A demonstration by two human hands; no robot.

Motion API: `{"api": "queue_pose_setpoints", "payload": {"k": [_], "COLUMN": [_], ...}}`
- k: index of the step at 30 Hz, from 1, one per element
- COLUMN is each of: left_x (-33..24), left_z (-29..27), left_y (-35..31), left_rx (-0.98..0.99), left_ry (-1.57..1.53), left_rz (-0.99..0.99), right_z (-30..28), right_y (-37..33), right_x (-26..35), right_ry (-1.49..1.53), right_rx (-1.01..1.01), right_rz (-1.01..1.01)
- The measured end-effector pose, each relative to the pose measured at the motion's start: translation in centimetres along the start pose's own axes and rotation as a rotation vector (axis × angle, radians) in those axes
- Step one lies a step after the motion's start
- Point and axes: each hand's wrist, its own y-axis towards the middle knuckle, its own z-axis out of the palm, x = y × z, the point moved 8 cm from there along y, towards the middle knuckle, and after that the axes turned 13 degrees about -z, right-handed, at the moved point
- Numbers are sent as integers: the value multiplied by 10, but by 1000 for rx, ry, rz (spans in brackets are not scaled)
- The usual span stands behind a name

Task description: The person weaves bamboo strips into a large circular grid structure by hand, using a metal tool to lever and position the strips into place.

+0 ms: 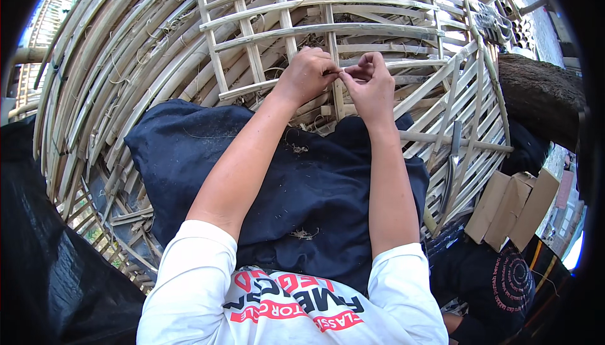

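Observation:
A lattice of split bamboo slats (271, 33) lies in front of me, its strips crossing at several joints. My left hand (309, 75) is closed in a pinch beside a long upright slat (328, 33). Close by on its right, my right hand (370, 88) pinches too, thumb against forefinger. The fingertips of both hands meet over that slat, near the lattice's near edge. What they hold between them is too small to make out. Dark cloth (283, 181) covers my lap below the hands, with small tufts of fibre on it.
Stacked bamboo strips (120, 61) curve along the left. At the right are a slatted bamboo panel (479, 102), a long metal blade (452, 168), a thick log (542, 96) and a cardboard box (504, 209). Someone in a dark shirt (482, 288) is at lower right; black sheeting (50, 263) lies left.

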Motion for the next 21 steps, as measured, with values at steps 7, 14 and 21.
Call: {"api": "queue_pose_setpoints", "payload": {"k": [7,14,21], "left_x": [-1,-4,-7], "left_z": [0,2,-3], "left_y": [1,2,-3], "left_rx": [33,49,-7], "left_ry": [-1,16,23], "left_rz": [-17,-12,-69], "right_z": [3,22,25], "right_y": [-4,-1,7], "right_x": [13,13,8], "right_ry": [-612,-625,-507], "right_rx": [164,260,334], "right_rz": [-224,-465,-525]}}
